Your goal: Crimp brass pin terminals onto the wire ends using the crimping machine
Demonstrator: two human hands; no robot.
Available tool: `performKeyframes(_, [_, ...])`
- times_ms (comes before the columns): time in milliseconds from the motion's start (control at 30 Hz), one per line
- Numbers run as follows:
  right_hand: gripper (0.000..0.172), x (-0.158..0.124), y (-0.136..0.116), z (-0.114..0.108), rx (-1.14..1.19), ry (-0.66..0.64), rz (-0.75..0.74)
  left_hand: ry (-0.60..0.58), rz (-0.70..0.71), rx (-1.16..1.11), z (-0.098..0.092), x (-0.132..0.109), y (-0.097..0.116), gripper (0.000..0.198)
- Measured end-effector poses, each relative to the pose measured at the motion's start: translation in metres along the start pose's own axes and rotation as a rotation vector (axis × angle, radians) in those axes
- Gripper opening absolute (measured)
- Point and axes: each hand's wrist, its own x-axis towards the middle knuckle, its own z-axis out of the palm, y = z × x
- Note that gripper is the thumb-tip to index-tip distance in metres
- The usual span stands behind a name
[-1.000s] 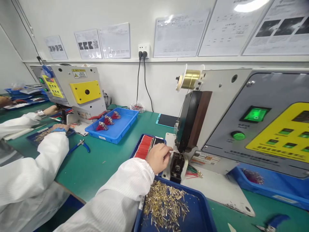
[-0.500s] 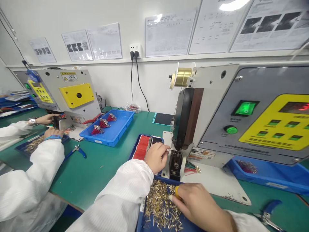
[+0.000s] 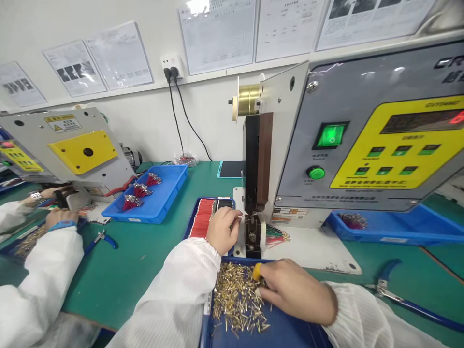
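My left hand (image 3: 222,231) is pinched around a thin wire whose tip (image 3: 239,216) reaches toward the crimping applicator (image 3: 253,237) of the grey and yellow terminal machine (image 3: 362,159). Behind that hand, a bundle of red wires (image 3: 202,217) lies in a dark blue tray (image 3: 191,227). My right hand (image 3: 295,290) sits over a loose pile of brass terminals (image 3: 237,299) in a blue tray (image 3: 282,331). A small yellow item (image 3: 256,271) shows at its fingertips, and I cannot tell what it is.
A co-worker's hands (image 3: 54,208) work at a second machine (image 3: 68,150) on the left. A blue tray of wire bundles (image 3: 152,203) stands on the green bench (image 3: 108,275). Blue-handled pliers (image 3: 384,285) lie at the right, near another blue tray (image 3: 384,229).
My right hand has come into view over the brass terminals. The view has shifted, bringing the machine's panel larger into frame. My left hand stays at the applicator.
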Motion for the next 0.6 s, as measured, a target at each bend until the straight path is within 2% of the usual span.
performKeyframes(300, [0.022,0.0010,-0.0019,0.0024,0.129,0.006,-0.093,-0.007,-0.015,-0.006,-0.0007,0.0004,0.0012,0.017])
performKeyframes(500, [0.018,-0.0004,-0.0021,0.0037,0.223,0.127,-0.083,-0.024,-0.004,0.008,-0.0012,0.0011,0.0028,0.020])
performKeyframes(600, [0.015,0.0004,-0.0006,0.0039,0.274,0.156,-0.077,-0.062,-0.036,0.106,-0.0034,0.0038,-0.0006,0.020])
